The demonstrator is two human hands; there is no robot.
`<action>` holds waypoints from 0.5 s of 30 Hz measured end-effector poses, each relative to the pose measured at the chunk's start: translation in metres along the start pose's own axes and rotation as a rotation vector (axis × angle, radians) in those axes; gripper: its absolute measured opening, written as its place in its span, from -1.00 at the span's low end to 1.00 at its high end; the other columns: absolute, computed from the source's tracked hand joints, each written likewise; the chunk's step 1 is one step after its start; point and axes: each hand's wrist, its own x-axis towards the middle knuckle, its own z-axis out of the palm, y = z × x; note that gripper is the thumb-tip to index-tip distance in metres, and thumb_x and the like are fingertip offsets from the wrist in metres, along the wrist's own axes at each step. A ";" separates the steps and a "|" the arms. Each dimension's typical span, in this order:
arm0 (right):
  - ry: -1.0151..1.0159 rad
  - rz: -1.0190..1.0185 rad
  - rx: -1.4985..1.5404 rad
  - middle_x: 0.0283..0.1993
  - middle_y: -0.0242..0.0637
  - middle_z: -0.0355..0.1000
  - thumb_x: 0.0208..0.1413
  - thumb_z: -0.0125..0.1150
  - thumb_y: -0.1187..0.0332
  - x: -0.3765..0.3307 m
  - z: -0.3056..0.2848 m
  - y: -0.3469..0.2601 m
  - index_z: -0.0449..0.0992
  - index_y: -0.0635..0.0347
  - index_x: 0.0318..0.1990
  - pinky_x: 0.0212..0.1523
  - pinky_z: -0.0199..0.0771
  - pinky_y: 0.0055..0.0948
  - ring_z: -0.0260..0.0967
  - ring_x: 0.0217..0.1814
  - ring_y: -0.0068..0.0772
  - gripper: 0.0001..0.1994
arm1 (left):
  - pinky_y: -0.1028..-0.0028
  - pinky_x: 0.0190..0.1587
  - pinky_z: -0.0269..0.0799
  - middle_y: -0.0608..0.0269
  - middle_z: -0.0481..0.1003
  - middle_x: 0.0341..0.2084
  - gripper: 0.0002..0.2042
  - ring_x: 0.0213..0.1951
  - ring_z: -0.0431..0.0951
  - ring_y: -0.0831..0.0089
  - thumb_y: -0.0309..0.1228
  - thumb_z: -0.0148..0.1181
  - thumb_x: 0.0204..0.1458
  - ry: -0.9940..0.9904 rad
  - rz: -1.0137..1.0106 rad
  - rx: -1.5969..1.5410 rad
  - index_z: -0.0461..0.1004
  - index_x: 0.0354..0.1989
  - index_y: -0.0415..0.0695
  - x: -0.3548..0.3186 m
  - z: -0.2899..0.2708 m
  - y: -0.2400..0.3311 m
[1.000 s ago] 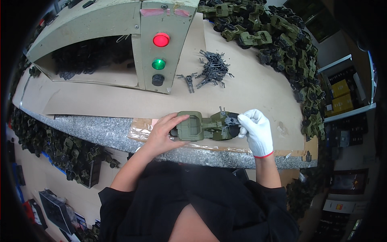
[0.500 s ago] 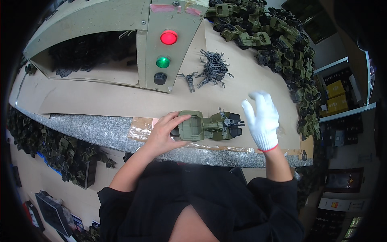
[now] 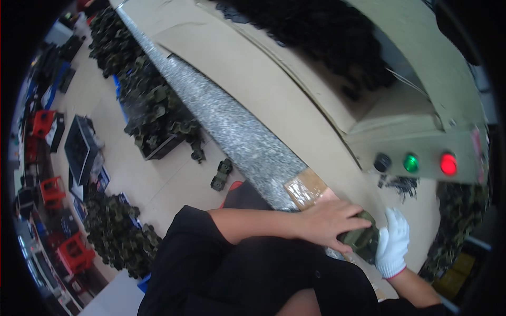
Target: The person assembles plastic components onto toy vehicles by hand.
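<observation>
An olive-green toy vehicle rests near the front edge of the workbench. My bare left hand is wrapped over its near end, with the fingers across the top. Close against its other end is my right hand, in a white knitted glove with a red cuff edge. The gloved fingers point up and look stretched out, and whether they touch the toy I cannot tell. Most of the toy is hidden by my hands and dark sleeve. Beyond the glove lies a small heap of dark grey plastic parts.
A pale green machine housing with red and green lights and a black knob stands on the bench; dark parts fill its opening. Toys are heaped at the right. Left on the floor are full bins, a lone toy and red stools.
The view has swung left, bringing the floor and bins into sight. My left hand keeps its hold on the toy vehicle. The gloved hand has come nearer to the toy's far end.
</observation>
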 end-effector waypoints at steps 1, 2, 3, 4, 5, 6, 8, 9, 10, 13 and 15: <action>-0.019 -0.028 0.009 -0.04 0.04 0.25 -0.04 -0.03 0.42 -0.002 0.000 0.001 0.23 0.31 0.06 0.08 0.10 -0.09 0.15 0.08 0.09 -0.56 | 0.33 -0.24 0.34 0.06 0.28 -0.19 -0.39 -0.21 0.38 0.15 -0.11 0.31 -0.31 0.004 -0.004 -0.023 0.31 -0.02 -0.08 -0.001 0.003 0.002; -0.034 -0.044 -0.016 -0.03 0.05 0.25 -0.03 -0.04 0.42 -0.004 -0.001 0.001 0.23 0.31 0.06 0.08 0.10 -0.09 0.15 0.08 0.08 -0.56 | 0.33 -0.24 0.34 0.06 0.28 -0.19 -0.39 -0.21 0.38 0.15 -0.11 0.31 -0.31 0.021 -0.027 -0.021 0.31 -0.02 -0.08 -0.002 0.003 0.002; -0.046 -0.054 -0.044 -0.02 0.05 0.24 -0.03 -0.05 0.42 -0.003 0.000 0.001 0.23 0.31 0.07 0.09 0.10 -0.10 0.14 0.09 0.08 -0.56 | 0.33 -0.25 0.33 0.07 0.28 -0.20 -0.39 -0.22 0.38 0.16 -0.11 0.31 -0.31 0.034 -0.027 -0.017 0.31 -0.03 -0.08 -0.003 0.004 0.002; -0.073 -0.020 -0.052 0.00 0.06 0.23 -0.01 -0.07 0.41 0.001 -0.001 -0.001 0.23 0.29 0.07 0.10 0.09 -0.12 0.14 0.09 0.07 -0.57 | 0.33 -0.26 0.32 0.08 0.28 -0.21 -0.39 -0.24 0.38 0.17 -0.10 0.31 -0.32 0.042 -0.020 -0.016 0.32 -0.04 -0.07 -0.003 0.005 0.003; -0.083 -0.026 -0.053 0.00 0.06 0.23 -0.01 -0.07 0.41 0.002 0.000 0.000 0.23 0.29 0.07 0.10 0.09 -0.12 0.14 0.09 0.07 -0.57 | 0.33 -0.26 0.32 0.08 0.28 -0.21 -0.39 -0.24 0.38 0.17 -0.10 0.31 -0.32 0.051 -0.028 -0.021 0.32 -0.04 -0.07 -0.002 0.007 0.003; -0.084 -0.015 -0.029 0.00 0.07 0.23 0.01 -0.08 0.41 0.001 0.001 0.003 0.24 0.29 0.07 0.10 0.10 -0.13 0.14 0.08 0.08 -0.59 | 0.33 -0.26 0.32 0.09 0.28 -0.21 -0.39 -0.24 0.38 0.18 -0.09 0.32 -0.33 0.067 -0.015 0.004 0.32 -0.05 -0.06 -0.001 0.008 0.001; -0.069 -0.004 -0.019 -0.01 0.08 0.23 0.03 -0.09 0.40 0.003 0.002 0.005 0.24 0.28 0.07 0.10 0.10 -0.14 0.15 0.08 0.09 -0.60 | 0.32 -0.25 0.31 0.11 0.30 -0.20 -0.38 -0.23 0.38 0.19 -0.05 0.31 -0.34 0.053 -0.013 0.065 0.33 -0.04 -0.01 0.000 0.003 -0.001; -0.091 0.028 0.020 -0.01 0.09 0.23 0.05 -0.10 0.41 0.004 0.000 0.007 0.24 0.28 0.07 0.09 0.11 -0.14 0.15 0.07 0.10 -0.61 | 0.32 -0.25 0.31 0.11 0.30 -0.20 -0.38 -0.23 0.38 0.19 -0.05 0.31 -0.34 0.059 -0.002 0.068 0.33 -0.04 -0.01 0.002 0.001 -0.002; -0.118 0.060 0.059 -0.01 0.09 0.24 0.06 -0.10 0.41 0.003 -0.002 0.006 0.24 0.28 0.07 0.09 0.12 -0.14 0.16 0.06 0.10 -0.62 | 0.32 -0.25 0.31 0.11 0.30 -0.21 -0.39 -0.23 0.38 0.20 -0.05 0.31 -0.34 0.064 -0.011 0.046 0.34 -0.04 0.00 0.003 0.003 -0.002; -0.059 0.028 0.065 -0.02 0.09 0.25 0.06 -0.08 0.44 0.012 -0.001 -0.004 0.25 0.29 0.06 0.08 0.13 -0.14 0.17 0.05 0.10 -0.63 | 0.32 -0.25 0.32 0.12 0.32 -0.24 -0.40 -0.24 0.40 0.22 -0.04 0.30 -0.33 0.106 -0.004 0.061 0.35 -0.05 0.01 -0.001 0.004 -0.002; -0.027 0.042 0.048 -0.03 0.06 0.26 0.00 -0.01 0.47 0.010 -0.002 -0.005 0.26 0.29 0.04 0.07 0.14 -0.13 0.19 0.03 0.06 -0.62 | 0.32 -0.25 0.33 0.13 0.34 -0.26 -0.41 -0.25 0.41 0.23 -0.04 0.30 -0.33 0.039 -0.096 0.059 0.36 -0.06 -0.01 -0.004 -0.002 -0.001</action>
